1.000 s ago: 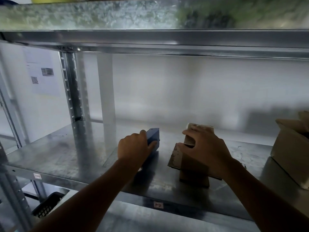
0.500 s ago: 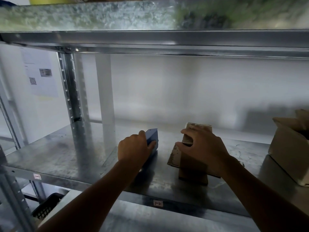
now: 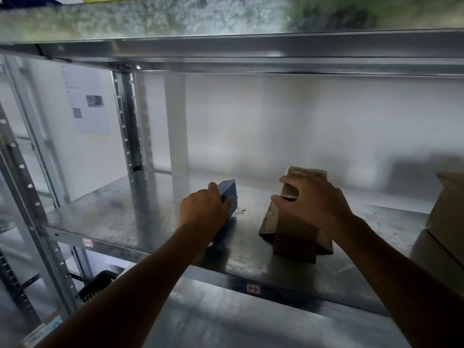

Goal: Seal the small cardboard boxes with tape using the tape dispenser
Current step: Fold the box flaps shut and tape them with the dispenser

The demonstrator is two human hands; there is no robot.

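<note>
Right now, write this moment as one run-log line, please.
left hand: grips blue tape dispenser | right hand: holds top of small cardboard box | box: on metal shelf | dispenser: apart from box

Dim, backlit shelf bay seen through a wide-angle lens.

The white wall (image 3: 276, 126) behind glows brightest, so the left hand (image 3: 200, 209), the right hand (image 3: 313, 204), the tape dispenser (image 3: 229, 197) and the small cardboard box (image 3: 293, 237) read as dark shapes with little detail. Soft shadows pool beneath them on the metal shelf (image 3: 125, 222), which gives dull, patchy reflections. The upper shelf (image 3: 175, 18) is smeared and out of focus, worst at top right. Uprights bow near the left edge, and the paper notice (image 3: 85, 106) is too blurred to read.
</note>
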